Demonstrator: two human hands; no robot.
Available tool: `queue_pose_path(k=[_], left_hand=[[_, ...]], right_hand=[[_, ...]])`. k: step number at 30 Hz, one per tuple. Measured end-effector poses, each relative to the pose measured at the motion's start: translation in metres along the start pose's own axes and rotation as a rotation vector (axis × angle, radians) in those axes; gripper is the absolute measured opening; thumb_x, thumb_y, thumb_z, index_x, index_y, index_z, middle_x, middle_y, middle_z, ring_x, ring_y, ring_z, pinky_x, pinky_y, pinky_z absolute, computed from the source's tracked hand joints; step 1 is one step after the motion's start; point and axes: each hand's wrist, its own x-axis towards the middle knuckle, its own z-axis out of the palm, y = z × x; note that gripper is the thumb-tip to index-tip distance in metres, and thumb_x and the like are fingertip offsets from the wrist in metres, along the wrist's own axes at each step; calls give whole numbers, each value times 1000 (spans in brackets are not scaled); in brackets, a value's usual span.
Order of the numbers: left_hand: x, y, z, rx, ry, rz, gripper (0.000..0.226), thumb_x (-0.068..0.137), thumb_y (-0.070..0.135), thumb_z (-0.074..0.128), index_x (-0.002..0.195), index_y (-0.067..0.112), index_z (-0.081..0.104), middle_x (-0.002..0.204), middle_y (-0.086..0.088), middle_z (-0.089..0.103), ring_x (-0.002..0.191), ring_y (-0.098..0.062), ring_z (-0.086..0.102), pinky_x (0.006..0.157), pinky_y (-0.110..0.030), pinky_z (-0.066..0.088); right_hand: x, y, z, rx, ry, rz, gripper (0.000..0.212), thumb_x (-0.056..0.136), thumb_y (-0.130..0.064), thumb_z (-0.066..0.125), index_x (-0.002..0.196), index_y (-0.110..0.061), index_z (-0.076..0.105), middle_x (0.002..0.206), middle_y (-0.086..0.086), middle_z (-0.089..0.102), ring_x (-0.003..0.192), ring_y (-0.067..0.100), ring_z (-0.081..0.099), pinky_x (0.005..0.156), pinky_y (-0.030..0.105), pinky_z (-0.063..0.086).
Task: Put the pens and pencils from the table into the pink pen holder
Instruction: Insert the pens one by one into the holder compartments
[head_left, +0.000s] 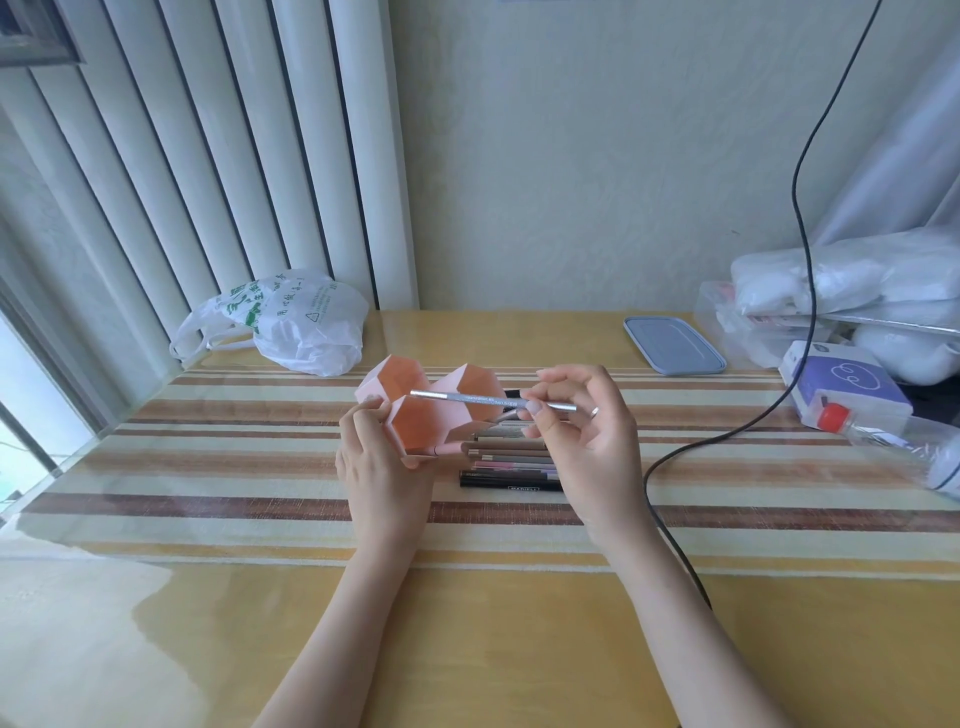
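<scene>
The pink pen holder (447, 402) with three hexagonal openings stands at the middle of the table. My left hand (382, 462) grips its left side, fingers curled round the wall. My right hand (582, 436) pinches a silver pen (467, 398) and holds it level in the air, its left end over the holder's openings. A row of several pens and pencils (511, 462) lies flat on the striped cloth just right of the holder, under my right hand; a black one (511, 486) is nearest to me.
A white plastic bag (291, 327) lies at the back left. A blue-grey lid (672, 345) sits at the back right, beside a purple-white box (844, 387), a plastic bottle (898, 441) and wrapped bundles (852, 280). A black cable (691, 452) crosses the table right of my right arm.
</scene>
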Motion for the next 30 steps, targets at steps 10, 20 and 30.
queue_pose_path(k=[10,20,30], left_hand=[[0,2,-1,2,-16,-7,66,55,13,86,106,2,46,118,-13,49,109,-37,47,84,-42,34],[-2,4,-3,-28,-53,33,79,53,63,69,108,13,42,122,-7,49,112,-31,47,86,-35,32],[-2,3,-2,-30,-32,57,71,58,57,67,108,14,42,120,-11,51,109,-31,47,86,-40,37]], right_hand=[[-5,-9,3,51,167,-103,34,85,0,65,99,-24,45,74,-2,72,65,20,70,68,24,54],[-11,6,10,-119,173,-189,26,82,-6,70,81,-22,49,84,4,73,84,12,72,71,22,55],[-12,6,13,-150,232,-224,21,89,-3,62,97,-22,57,86,4,71,74,12,70,69,17,53]])
